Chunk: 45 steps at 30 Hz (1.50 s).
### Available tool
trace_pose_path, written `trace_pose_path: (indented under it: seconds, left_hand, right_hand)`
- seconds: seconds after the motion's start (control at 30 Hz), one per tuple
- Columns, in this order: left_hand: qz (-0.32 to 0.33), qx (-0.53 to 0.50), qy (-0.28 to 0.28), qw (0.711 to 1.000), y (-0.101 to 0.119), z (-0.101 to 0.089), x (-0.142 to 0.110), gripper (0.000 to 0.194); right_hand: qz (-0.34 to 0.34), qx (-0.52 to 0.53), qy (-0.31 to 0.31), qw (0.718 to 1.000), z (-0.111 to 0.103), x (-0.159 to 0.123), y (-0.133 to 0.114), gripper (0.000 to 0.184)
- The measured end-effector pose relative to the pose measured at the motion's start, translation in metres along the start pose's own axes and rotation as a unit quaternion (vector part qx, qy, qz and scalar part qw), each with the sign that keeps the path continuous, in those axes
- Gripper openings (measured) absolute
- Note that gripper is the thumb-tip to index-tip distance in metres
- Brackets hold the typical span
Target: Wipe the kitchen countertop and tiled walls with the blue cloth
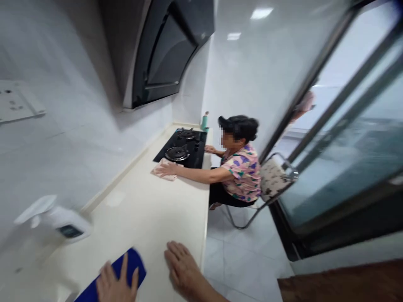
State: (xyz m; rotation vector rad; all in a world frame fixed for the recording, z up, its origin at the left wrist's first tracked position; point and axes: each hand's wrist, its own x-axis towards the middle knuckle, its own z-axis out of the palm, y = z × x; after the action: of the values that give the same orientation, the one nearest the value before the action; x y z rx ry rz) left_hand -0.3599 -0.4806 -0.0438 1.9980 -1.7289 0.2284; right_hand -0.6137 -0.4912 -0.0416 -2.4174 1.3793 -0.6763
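Pressing a blue cloth (132, 263) against the near end of the bench (141, 218) with the spread left hand (116, 285), long axis slanting toward the bench's outer edge. Resting the open, empty right hand (182, 266) just beside it, nearer that edge.

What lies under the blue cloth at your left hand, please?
The blue cloth lies on the pale countertop, beneath the left hand; the patch directly under it is covered and cannot be seen.

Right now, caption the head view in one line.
Left hand on a blue cloth, right hand on the cream countertop; a co-worker wipes by the gas hob.
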Motion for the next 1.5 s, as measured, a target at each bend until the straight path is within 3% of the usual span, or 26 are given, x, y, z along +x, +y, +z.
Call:
trace_pose_path:
  seconds: [0.2,0.5,0.6,0.67,0.8,0.9,1.03,1.13,1.3,1.5]
  left_hand:
    - [-0.017,0.096,-0.090,0.991,0.012,0.028,0.057,0.060]
    - [-0.062,0.064,-0.104,0.991,0.011,0.063,0.140,0.061]
    - [-0.066,0.045,-0.099,0.992,0.010,0.068,0.153,0.061]
    - [-0.062,0.035,-0.100,0.992,0.010,0.065,0.146,0.061]
    - [-0.051,0.032,-0.118,0.991,0.018,0.039,0.092,0.061]
    - [-0.032,0.030,-0.144,0.989,0.025,0.008,0.024,0.063]
    - [0.030,-0.065,-0.191,0.979,0.027,-0.033,-0.074,0.069]
    - [0.040,-0.097,-0.209,0.972,0.026,-0.067,-0.140,0.073]
    - [-0.017,-0.074,-0.198,0.977,0.027,-0.126,-0.238,0.076]
    - [-0.128,0.070,-0.097,0.985,0.013,-0.174,-0.322,0.069]
  right_hand:
    - [-0.043,-0.052,0.005,0.998,0.011,-0.006,0.006,0.066]
    - [-0.075,-0.079,0.039,0.993,0.021,-0.008,0.013,0.065]
    - [-0.069,-0.077,0.039,0.994,0.023,-0.008,0.015,0.063]
    - [-0.062,-0.075,0.035,0.995,0.022,-0.007,0.015,0.060]
    - [-0.061,-0.070,0.044,0.995,0.022,-0.012,0.015,0.054]
    - [-0.062,-0.072,0.046,0.994,0.027,-0.018,0.018,0.051]
    - [-0.077,-0.084,0.043,0.993,0.035,-0.022,0.025,0.049]
    - [-0.092,-0.087,0.051,0.991,0.039,-0.025,0.030,0.048]
    - [-0.093,-0.086,0.067,0.990,0.044,-0.032,0.038,0.050]
    - [-0.101,-0.076,0.059,0.990,0.049,-0.035,0.044,0.053]
